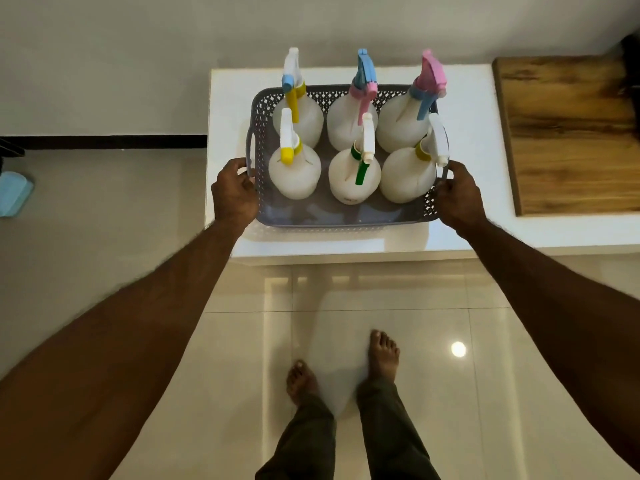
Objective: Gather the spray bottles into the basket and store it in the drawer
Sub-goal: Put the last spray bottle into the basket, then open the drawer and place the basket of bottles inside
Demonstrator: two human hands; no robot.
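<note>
A grey perforated basket (322,216) sits on a white counter (474,140). Several white spray bottles stand upright inside it in two rows. The near row has a yellow-nozzled bottle (294,171), a green-triggered bottle (353,174) and a yellow-collared bottle (407,174). The far row carries blue, pink and yellow trigger heads, such as the pink-headed bottle (401,123). My left hand (235,192) grips the basket's left handle. My right hand (459,195) grips its right rim. No drawer shows.
A wooden board (568,133) lies on the counter to the right of the basket. Glossy floor tiles (519,375) spread below, with my bare feet near the counter's front edge. A light blue object (14,192) sits at the far left.
</note>
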